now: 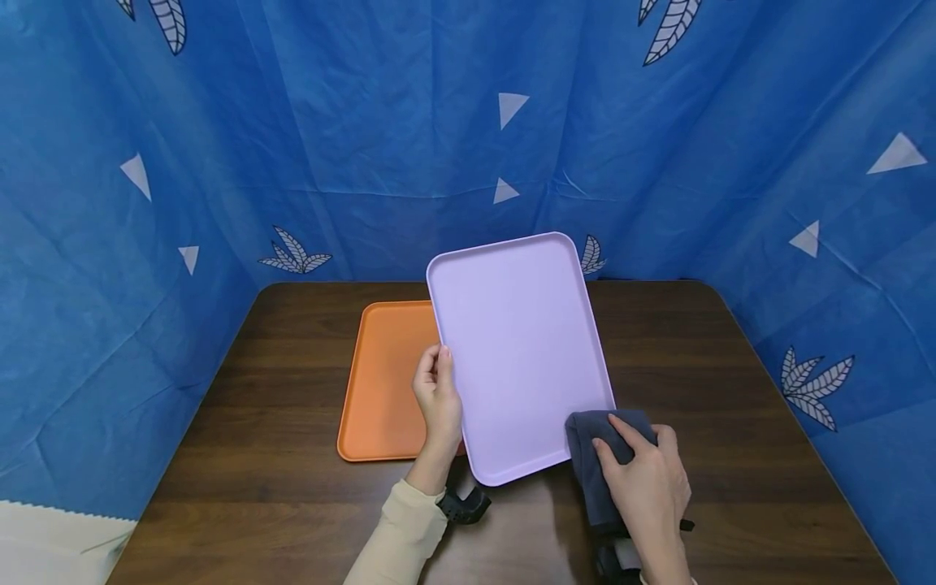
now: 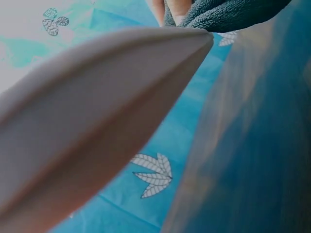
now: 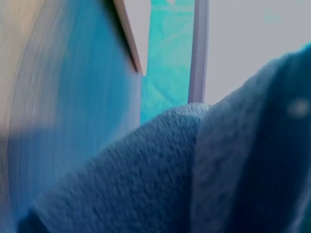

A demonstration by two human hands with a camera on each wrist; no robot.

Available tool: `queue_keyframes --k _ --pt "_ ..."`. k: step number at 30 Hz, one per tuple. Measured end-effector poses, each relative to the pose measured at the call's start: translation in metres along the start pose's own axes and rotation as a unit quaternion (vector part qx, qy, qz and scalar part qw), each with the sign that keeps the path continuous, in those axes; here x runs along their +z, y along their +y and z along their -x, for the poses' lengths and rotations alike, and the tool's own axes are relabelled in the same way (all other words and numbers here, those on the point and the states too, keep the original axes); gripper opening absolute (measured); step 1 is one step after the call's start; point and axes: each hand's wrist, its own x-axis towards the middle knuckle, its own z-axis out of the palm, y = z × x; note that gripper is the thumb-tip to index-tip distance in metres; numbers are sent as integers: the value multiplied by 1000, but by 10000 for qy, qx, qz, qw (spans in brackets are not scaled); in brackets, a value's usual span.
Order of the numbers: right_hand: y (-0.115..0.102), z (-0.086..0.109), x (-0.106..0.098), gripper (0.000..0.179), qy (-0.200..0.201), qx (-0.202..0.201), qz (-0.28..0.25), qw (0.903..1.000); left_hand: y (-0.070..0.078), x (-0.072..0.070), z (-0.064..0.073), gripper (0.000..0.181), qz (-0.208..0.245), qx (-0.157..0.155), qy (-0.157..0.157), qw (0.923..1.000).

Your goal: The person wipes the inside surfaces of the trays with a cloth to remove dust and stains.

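A lilac rectangular tray (image 1: 522,349) is held up and tilted above the table. My left hand (image 1: 439,398) grips its left edge, thumb on the front and fingers curled behind. In my right hand (image 1: 647,475) is a folded dark grey cloth (image 1: 595,471), pinched between thumb and fingers against the tray's lower right corner. The left wrist view shows the tray's edge (image 2: 107,97) close up, with the towelling cloth (image 2: 233,14) at its far end. In the right wrist view the cloth (image 3: 131,179) covers much of the frame and meets the tray (image 3: 243,48).
An orange tray (image 1: 387,382) lies flat on the dark wooden table (image 1: 256,487), left of and partly behind the lilac one. Blue patterned curtain (image 1: 351,146) surrounds the table's back and sides. Something white (image 1: 58,544) shows at the lower left.
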Motion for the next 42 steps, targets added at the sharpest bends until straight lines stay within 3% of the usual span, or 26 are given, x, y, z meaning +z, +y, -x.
queue_keyframes --k 13,18,23,27,29,34,36,42 --pt "26 -16 -1 40 1036 -47 121 9945 -11 0 -2 28 -127 -129 94 9998" --pt "46 -33 -11 42 1239 409 -336 9909 -17 -2 -7 28 -332 -230 175 9990" --pt "67 -51 -24 45 1469 902 -1037 9796 -29 0 -10 27 -409 -567 173 9974" --pt "76 -58 -32 47 1466 1138 -1246 9747 -42 8 -10 27 -515 -790 52 9955" --pt "78 -59 -33 47 1430 1198 -1267 9742 -40 15 -10 26 -581 -913 -56 9941" --pt "76 -59 -33 47 1382 1209 -1308 9742 -55 37 -16 25 -773 -1129 -286 9902" --pt "75 -58 -34 46 1397 1203 -1345 9736 -71 45 -21 26 -889 -1181 -365 9883" --pt "74 -53 -35 46 1376 1350 -1434 9707 -90 61 -26 25 -1185 -1498 -534 9801"
